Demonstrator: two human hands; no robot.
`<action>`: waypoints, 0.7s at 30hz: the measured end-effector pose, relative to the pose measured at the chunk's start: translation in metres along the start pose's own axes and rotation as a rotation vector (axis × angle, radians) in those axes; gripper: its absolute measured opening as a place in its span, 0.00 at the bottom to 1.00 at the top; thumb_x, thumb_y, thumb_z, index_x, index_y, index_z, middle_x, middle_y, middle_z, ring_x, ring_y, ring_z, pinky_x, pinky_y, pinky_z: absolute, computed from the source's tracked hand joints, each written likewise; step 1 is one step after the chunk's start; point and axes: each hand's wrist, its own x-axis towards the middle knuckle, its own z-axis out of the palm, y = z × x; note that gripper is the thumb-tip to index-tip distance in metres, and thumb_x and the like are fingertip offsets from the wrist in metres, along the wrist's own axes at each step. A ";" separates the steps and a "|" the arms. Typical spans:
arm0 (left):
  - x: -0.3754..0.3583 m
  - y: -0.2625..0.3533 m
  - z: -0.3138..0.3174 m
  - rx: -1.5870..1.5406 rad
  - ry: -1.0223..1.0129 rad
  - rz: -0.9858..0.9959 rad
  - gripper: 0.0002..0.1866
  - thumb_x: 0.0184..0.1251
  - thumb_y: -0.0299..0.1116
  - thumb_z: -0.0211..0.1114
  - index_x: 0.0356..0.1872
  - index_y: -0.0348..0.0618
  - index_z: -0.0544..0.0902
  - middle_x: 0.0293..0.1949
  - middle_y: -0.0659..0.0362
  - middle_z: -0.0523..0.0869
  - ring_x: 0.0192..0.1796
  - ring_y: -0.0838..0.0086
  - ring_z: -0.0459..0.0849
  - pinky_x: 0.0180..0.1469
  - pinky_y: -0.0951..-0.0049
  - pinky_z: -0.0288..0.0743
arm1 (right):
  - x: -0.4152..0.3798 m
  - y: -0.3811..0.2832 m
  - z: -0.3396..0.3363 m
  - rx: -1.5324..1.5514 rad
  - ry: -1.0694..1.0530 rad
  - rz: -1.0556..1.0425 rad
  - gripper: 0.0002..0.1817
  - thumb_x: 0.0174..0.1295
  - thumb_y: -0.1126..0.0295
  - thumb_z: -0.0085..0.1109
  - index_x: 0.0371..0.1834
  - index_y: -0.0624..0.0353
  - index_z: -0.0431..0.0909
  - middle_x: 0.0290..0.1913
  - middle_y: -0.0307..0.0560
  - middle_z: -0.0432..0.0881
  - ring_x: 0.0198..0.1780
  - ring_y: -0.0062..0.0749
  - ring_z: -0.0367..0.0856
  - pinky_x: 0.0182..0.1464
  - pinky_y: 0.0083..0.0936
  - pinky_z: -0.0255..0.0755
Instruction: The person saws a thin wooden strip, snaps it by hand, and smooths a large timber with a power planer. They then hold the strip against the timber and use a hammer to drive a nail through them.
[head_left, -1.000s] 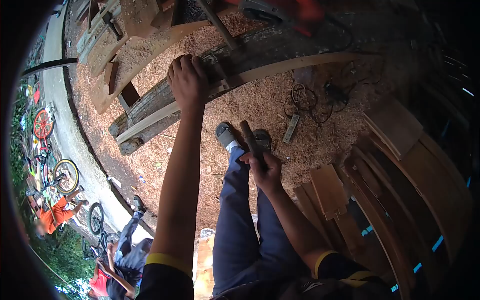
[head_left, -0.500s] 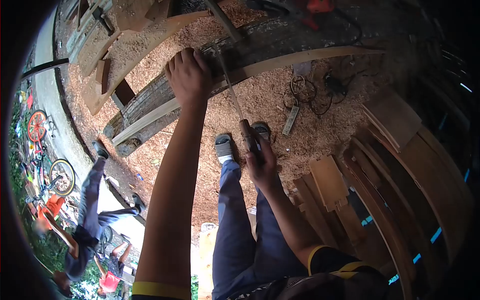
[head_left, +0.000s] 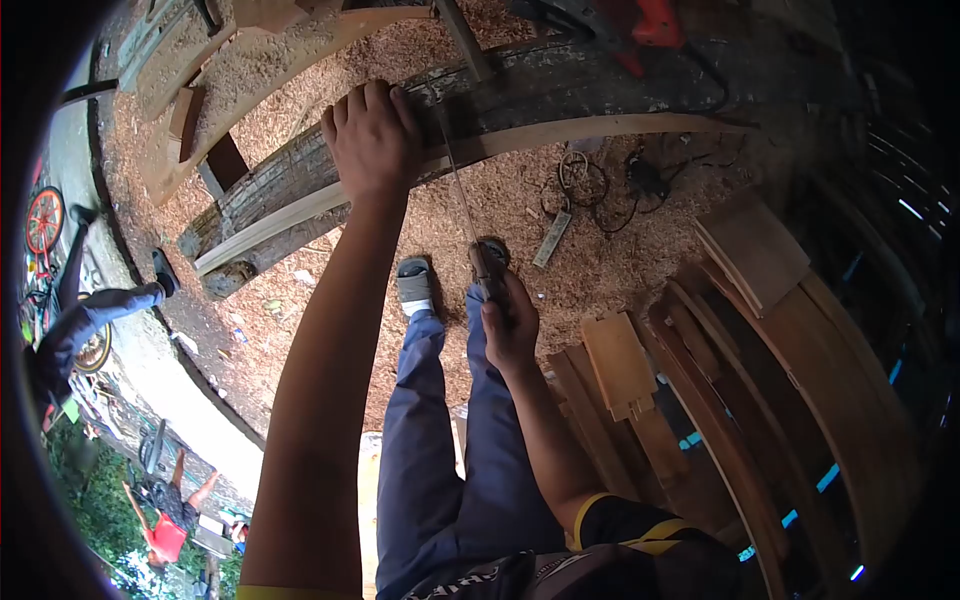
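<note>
Walker [head_left: 112,305] farther along path [head_left: 215,385], saw [head_left: 487,266] across log [head_left: 590,95], shavings-covered ground [head_left: 625,240]

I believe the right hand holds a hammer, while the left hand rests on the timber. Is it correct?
Not quite: the right hand holds a handsaw, not a hammer, as the head view shows. The left hand does rest on the timber.

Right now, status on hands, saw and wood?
Left hand over wooden strip. Right hand gripping saw, blade across strip. Nothing seen blocking blade; left hand close beside it.
</note>
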 end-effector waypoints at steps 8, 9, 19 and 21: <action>0.001 0.003 -0.002 0.008 -0.013 -0.010 0.14 0.86 0.43 0.54 0.49 0.48 0.84 0.47 0.51 0.88 0.56 0.49 0.84 0.69 0.48 0.69 | 0.006 0.000 -0.002 -0.053 0.023 -0.210 0.31 0.77 0.70 0.63 0.82 0.64 0.71 0.49 0.37 0.84 0.31 0.11 0.72 0.32 0.17 0.65; 0.002 0.003 -0.002 0.004 -0.015 -0.010 0.14 0.86 0.43 0.54 0.49 0.48 0.84 0.47 0.51 0.88 0.56 0.49 0.84 0.69 0.48 0.69 | 0.005 -0.001 -0.004 -0.050 0.011 -0.157 0.31 0.77 0.71 0.62 0.82 0.64 0.71 0.52 0.39 0.84 0.32 0.11 0.73 0.33 0.17 0.66; 0.002 0.003 -0.003 -0.009 -0.019 -0.008 0.13 0.86 0.43 0.54 0.49 0.48 0.84 0.47 0.51 0.88 0.57 0.50 0.84 0.69 0.48 0.69 | -0.009 0.001 -0.007 -0.049 0.021 -0.028 0.30 0.76 0.66 0.64 0.80 0.62 0.74 0.52 0.41 0.85 0.31 0.14 0.73 0.34 0.19 0.68; 0.001 0.004 -0.003 -0.009 -0.017 -0.007 0.13 0.86 0.43 0.55 0.49 0.48 0.84 0.47 0.51 0.88 0.57 0.50 0.83 0.69 0.48 0.69 | -0.001 0.003 -0.006 -0.121 0.033 -0.057 0.30 0.77 0.64 0.64 0.79 0.63 0.75 0.52 0.43 0.86 0.33 0.15 0.75 0.35 0.19 0.69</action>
